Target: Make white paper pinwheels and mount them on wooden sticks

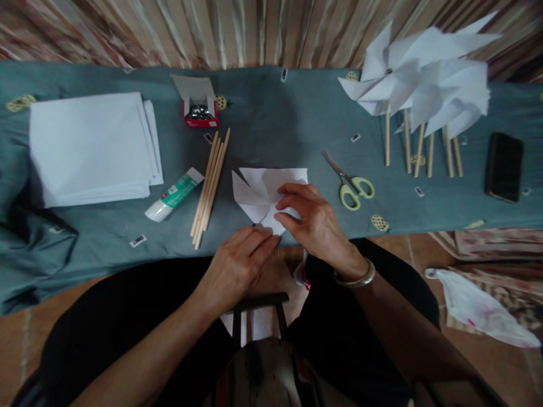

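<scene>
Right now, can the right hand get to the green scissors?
Probably yes. The right hand rests on the folded paper, and the scissors lie just beside it on the cloth, with only bare cloth between them.

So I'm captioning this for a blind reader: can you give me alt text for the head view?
Two bare hands, left hand and right hand, press a folded white paper on a teal cloth-covered table. Around it lie wooden sticks, a glue tube, scissors and finished paper pinwheels.
</scene>
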A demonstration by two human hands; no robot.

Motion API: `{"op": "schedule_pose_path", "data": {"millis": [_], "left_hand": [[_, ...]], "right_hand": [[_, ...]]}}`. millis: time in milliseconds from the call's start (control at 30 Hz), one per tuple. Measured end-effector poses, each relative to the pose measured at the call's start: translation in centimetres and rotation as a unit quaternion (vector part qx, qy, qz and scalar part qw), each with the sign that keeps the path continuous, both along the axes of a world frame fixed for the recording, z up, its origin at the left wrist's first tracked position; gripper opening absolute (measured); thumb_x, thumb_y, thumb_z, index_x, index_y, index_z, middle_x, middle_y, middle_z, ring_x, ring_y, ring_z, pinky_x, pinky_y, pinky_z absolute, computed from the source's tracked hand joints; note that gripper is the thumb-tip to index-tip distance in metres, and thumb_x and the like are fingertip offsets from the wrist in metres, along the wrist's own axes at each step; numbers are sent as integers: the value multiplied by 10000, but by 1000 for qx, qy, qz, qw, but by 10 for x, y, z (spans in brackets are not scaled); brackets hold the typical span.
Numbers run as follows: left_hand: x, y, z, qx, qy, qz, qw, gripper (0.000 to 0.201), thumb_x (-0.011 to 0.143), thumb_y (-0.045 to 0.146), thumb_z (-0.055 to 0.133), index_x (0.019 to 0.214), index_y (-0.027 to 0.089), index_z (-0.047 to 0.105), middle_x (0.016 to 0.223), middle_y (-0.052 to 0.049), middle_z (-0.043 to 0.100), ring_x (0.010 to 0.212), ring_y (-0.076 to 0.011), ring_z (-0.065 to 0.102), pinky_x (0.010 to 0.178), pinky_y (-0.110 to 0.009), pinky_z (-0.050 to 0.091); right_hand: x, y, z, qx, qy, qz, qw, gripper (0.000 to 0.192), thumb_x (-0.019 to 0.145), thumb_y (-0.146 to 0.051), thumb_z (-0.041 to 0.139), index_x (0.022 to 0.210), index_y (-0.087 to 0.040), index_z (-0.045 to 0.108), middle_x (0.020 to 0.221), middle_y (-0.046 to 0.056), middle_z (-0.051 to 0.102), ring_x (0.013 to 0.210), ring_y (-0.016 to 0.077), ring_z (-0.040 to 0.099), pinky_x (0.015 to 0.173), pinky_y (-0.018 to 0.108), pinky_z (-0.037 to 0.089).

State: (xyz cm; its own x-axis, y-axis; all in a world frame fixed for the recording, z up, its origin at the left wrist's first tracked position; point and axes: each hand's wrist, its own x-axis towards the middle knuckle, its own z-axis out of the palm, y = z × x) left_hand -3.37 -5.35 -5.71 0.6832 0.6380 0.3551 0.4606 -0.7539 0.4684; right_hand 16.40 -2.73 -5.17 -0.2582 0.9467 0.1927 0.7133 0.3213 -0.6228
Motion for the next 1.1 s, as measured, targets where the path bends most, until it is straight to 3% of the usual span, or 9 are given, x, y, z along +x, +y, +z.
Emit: {"op": "schedule_pose_path", "data": {"millis": [267, 533, 700, 933, 1100], "left_hand": [[0, 1, 0, 5, -2, 0, 1000, 275, 873, 53, 598, 1147, 47, 622, 1057, -152, 691, 946, -227, 641, 846, -398, 612], [1, 1, 4, -8, 5, 5, 1000, 213, 918, 102, 560, 1117, 69, 627, 1023, -131, 695, 933, -214, 642, 810, -367, 611], [3, 3, 6, -4, 13, 6, 1000, 175, 914, 109, 565, 1063, 64, 645, 991, -125, 694, 893, -207, 637, 781, -338, 605], [4, 3, 5, 14, 22, 14, 1000, 146, 913, 114, 568, 1022, 78, 658, 957, -104, 688, 851, -193, 621, 747, -311, 590], [5, 4, 4, 21, 39, 11, 999, 147, 904, 104, 568, 1011, 70, 663, 943, -105, 684, 837, -200, 610, 733, -316, 583]], "right_hand": [[0, -4, -2, 8, -20, 21, 1000, 135, 923, -218, 558, 995, -227, 672, 1231, 84, 627, 1149, 253, 566, 1021, 433, 479], [-12, -14, -1, 70, -191, 29, 979, 243, 964, -134, 418, 1029, -184, 647, 1277, 121, 612, 1120, 271, 538, 935, 433, 504], [-16, -23, -11, 97, -220, 20, 970, 277, 986, -155, 391, 1154, -207, 604, 1338, 110, 600, 1181, 259, 527, 891, 398, 480], [-17, -33, -21, 140, -220, 42, 965, 385, 978, -143, 345, 1286, -33, 548, 1351, 212, 591, 1229, 314, 503, 936, 451, 457], [-18, -36, -25, 133, -213, 52, 967, 422, 978, -147, 341, 1337, -14, 518, 1367, 216, 585, 1250, 313, 498, 965, 462, 458]]}}
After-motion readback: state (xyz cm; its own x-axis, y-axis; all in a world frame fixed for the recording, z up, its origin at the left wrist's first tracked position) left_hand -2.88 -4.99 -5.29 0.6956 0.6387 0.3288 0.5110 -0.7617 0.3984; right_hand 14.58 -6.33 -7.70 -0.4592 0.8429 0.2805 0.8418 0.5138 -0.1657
